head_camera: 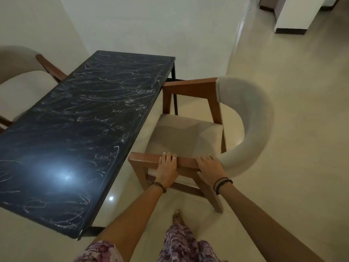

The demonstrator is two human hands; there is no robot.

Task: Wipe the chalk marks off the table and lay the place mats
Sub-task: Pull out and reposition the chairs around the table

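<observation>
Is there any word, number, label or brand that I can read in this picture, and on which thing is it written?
None can be read.
The white chalk marks on the dark rectangular table top are only loops and scribbles, not letters.
The wooden armchair with beige cushion shows no label.

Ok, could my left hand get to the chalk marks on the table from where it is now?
Probably yes. The left hand grips the chair armrest right beside the table; nothing lies between it and the chalk marks, but it must release its grip first, and no cloth is in view.
</observation>
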